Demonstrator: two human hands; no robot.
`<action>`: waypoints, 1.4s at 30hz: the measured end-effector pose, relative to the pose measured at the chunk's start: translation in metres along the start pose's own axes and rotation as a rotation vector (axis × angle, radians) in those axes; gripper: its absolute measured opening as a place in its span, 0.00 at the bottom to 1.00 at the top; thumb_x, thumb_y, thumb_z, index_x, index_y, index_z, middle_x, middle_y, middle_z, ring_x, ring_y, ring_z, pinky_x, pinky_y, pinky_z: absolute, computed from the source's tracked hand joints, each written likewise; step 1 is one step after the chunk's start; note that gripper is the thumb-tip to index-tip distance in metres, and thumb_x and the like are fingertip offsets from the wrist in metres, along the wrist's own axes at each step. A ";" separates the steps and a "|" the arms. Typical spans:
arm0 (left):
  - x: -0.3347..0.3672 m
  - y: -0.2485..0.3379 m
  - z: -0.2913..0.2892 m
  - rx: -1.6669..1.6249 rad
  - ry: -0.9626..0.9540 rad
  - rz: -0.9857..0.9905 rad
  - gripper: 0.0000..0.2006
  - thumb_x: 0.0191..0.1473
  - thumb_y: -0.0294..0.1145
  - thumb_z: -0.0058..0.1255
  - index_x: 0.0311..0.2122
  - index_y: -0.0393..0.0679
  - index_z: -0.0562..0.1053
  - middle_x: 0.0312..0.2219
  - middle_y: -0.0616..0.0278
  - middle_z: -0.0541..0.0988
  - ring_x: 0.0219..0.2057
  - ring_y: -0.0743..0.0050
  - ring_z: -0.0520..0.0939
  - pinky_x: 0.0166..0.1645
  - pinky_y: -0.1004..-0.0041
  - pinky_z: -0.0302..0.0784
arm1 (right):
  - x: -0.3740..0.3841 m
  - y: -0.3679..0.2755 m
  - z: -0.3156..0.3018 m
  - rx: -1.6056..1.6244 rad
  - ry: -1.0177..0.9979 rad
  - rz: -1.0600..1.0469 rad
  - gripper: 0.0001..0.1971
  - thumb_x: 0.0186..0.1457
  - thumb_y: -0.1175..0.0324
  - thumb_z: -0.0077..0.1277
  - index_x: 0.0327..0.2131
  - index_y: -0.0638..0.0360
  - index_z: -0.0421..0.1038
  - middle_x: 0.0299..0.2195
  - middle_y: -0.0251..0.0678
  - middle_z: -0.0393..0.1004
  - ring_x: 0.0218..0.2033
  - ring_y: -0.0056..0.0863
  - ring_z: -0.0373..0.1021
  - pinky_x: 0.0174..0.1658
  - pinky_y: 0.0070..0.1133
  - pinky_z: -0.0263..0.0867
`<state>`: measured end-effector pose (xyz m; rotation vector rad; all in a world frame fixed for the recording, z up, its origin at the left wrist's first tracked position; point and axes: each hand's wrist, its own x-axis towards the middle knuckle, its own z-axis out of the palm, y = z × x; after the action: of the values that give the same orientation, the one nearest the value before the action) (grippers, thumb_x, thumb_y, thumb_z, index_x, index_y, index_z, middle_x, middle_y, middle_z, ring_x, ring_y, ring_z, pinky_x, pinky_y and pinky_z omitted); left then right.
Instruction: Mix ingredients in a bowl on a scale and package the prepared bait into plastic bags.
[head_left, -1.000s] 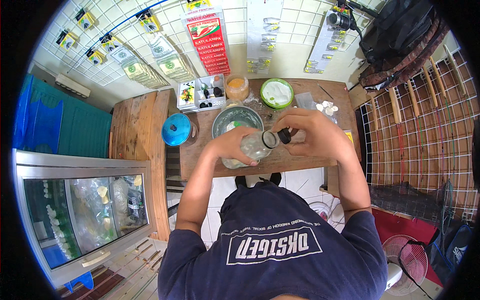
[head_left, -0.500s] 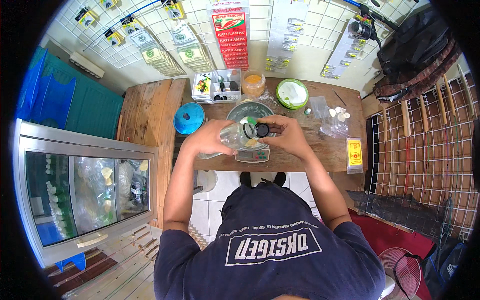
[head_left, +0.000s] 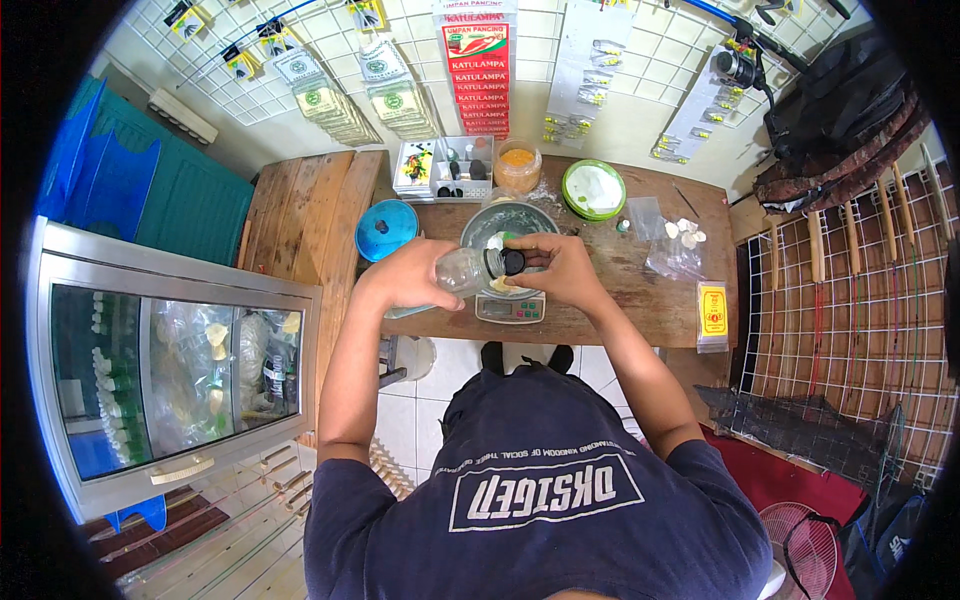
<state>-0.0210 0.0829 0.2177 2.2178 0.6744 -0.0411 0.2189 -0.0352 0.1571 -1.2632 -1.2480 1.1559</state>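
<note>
Over a metal bowl on a digital kitchen scale, my two hands are close together. My left hand is wrapped round a clear jar tilted on its side, its dark-rimmed mouth pointing right. Pinched in the fingers of my right hand is a round black cap, right beside the jar's mouth. Whether the cap touches the rim I cannot tell. Something white and green shows in the bowl behind the hands; the rest of its contents is mostly hidden.
Around the bowl on the wooden table stand a blue round lid, a white compartment box, a tub of orange crumbs and a green bowl of white powder. Plastic bags and a yellow packet lie at the right.
Both hands, with the jar and the cap, have shifted slightly left over the bowl. Cap and jar mouth look a little closer together. The whole view has shifted slightly.
</note>
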 end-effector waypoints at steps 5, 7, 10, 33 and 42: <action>-0.005 0.007 -0.006 0.015 -0.024 -0.053 0.30 0.29 0.41 0.68 0.41 0.37 0.75 0.31 0.47 0.80 0.35 0.48 0.80 0.41 0.63 0.74 | 0.003 0.000 0.005 0.008 -0.028 0.022 0.26 0.40 0.84 0.66 0.47 0.70 0.74 0.44 0.39 0.77 0.42 0.22 0.75 0.48 0.20 0.73; -0.007 0.009 -0.008 0.024 -0.013 -0.048 0.29 0.29 0.41 0.68 0.40 0.37 0.75 0.31 0.47 0.80 0.35 0.48 0.80 0.41 0.63 0.74 | 0.005 0.001 0.006 -0.005 -0.038 0.019 0.25 0.40 0.84 0.66 0.47 0.71 0.74 0.43 0.39 0.77 0.41 0.21 0.75 0.48 0.20 0.73; -0.010 0.003 -0.005 0.011 0.024 -0.030 0.28 0.29 0.41 0.68 0.38 0.37 0.75 0.31 0.47 0.80 0.34 0.47 0.80 0.41 0.63 0.74 | 0.007 0.002 0.009 0.028 -0.041 0.010 0.25 0.41 0.84 0.66 0.47 0.70 0.74 0.43 0.38 0.78 0.41 0.21 0.75 0.48 0.20 0.73; -0.010 -0.002 -0.003 0.054 0.010 -0.111 0.25 0.29 0.40 0.67 0.34 0.36 0.75 0.29 0.47 0.80 0.33 0.47 0.80 0.39 0.62 0.74 | 0.011 0.009 0.011 0.043 -0.077 0.048 0.25 0.42 0.84 0.65 0.47 0.71 0.74 0.43 0.39 0.78 0.42 0.22 0.75 0.49 0.21 0.73; -0.005 -0.007 0.002 -0.022 0.027 -0.062 0.27 0.30 0.40 0.68 0.37 0.36 0.75 0.29 0.48 0.80 0.33 0.50 0.81 0.39 0.63 0.74 | 0.010 0.009 0.005 0.056 -0.054 0.081 0.26 0.42 0.83 0.66 0.48 0.72 0.73 0.42 0.40 0.78 0.41 0.22 0.75 0.48 0.21 0.73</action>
<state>-0.0279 0.0834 0.2130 2.1796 0.7552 -0.0358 0.2143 -0.0246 0.1477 -1.2581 -1.2055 1.2823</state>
